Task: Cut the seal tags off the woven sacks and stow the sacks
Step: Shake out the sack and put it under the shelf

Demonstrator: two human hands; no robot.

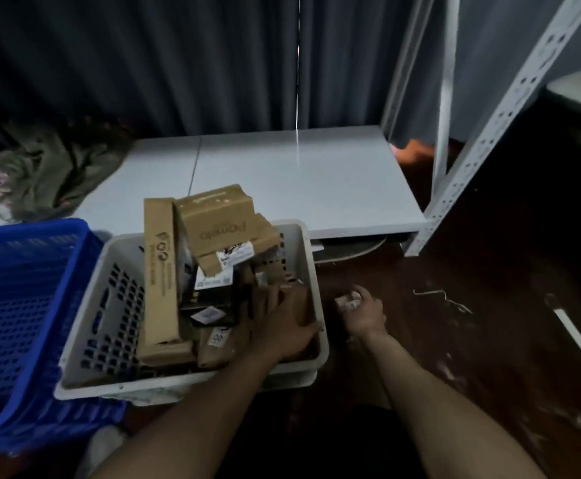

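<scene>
While no woven sack shows plainly, the right hand [363, 311] is clamped on a small pale piece [349, 302], perhaps a cut seal tag.

That piece is held low over the dark floor [489, 340], just beside the white crate's [311, 257] right wall. It is blurred and mostly hidden, so its long axis cannot be told. The left hand [282, 328] lies in the crate's near right corner, fingers apart and fairly flat on a brown parcel [299, 302] among cardboard boxes [213, 219]. Thin pale strips [443, 299] on the floor run roughly left to right. Crumpled olive cloth [50, 167] at the low white shelf's [316, 184] left end may be a sack. Cutting looks partly done, with stowing ahead.
</scene>
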